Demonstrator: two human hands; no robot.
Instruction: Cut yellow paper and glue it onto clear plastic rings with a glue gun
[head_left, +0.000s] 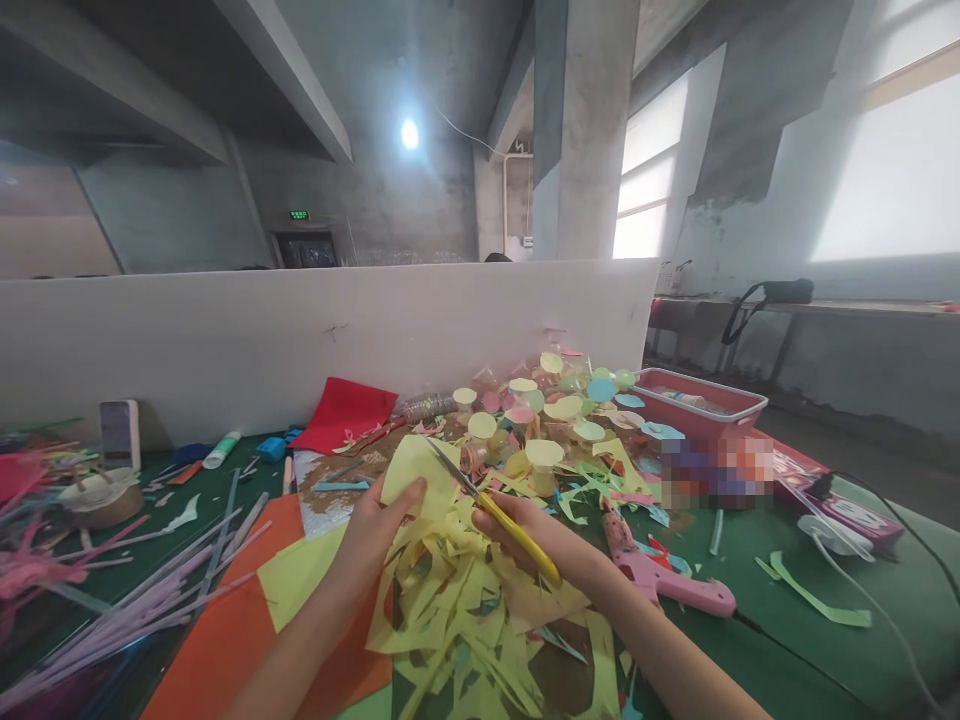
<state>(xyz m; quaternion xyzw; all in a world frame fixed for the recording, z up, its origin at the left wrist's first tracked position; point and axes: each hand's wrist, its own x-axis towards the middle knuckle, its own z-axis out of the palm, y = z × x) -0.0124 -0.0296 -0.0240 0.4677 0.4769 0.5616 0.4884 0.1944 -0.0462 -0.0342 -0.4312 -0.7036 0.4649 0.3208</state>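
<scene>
A cluttered table with a green surface (757,575) fills the lower half of the view, in a room of bare grey concrete. The person's left hand (386,512) pinches a piece of pale yellow paper (412,465) between thumb and fingers, near the middle of the table. The right hand (551,522) is closed around yellow-handled scissors (517,528), their blades lying across the paper. Just below both hands is a heap of yellow paper scraps (465,620). To the left lie a large orange sheet (217,625), a spread of pale purple straws (142,610) and an upright phone (120,435); to the right, a pink glue gun (686,592) with a dark cord. Beyond the hands are a red sheet (345,410), a crowd of pastel paper discs (564,407) and, at the right, a red plastic bin (697,412). A long white partition (225,340) stands behind the table. Past it are a square pillar (596,130), heavy ceiling beams (285,70), one bright lamp (409,133), a small green sign (299,215) and sunlit windows (651,185) on the right.
</scene>
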